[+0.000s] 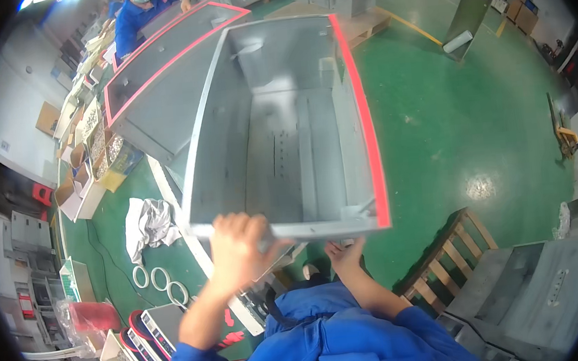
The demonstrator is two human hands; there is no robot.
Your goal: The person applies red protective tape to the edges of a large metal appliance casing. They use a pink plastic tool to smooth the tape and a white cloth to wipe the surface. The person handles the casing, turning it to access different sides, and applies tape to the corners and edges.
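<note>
A large open grey metal cabinet shell [286,146] is in front of me, tilted with its hollow side toward me. Red strip [364,119] runs along its right rim; the left and near rims look bare grey. My left hand [240,247] is closed over the near rim at its left end, slightly blurred. Below the same rim, toward the right, my right hand [345,254] is turned palm up against the shell's underside. Part of its fingers is hidden by the rim.
More red-edged grey cabinets [162,61] stand on the left, with a co-worker in blue [141,18] beside them. Parts bins [97,146], a white cloth [150,227] and tape rolls [160,280] lie left. A wooden pallet [450,256] and grey panels [546,288] are at right.
</note>
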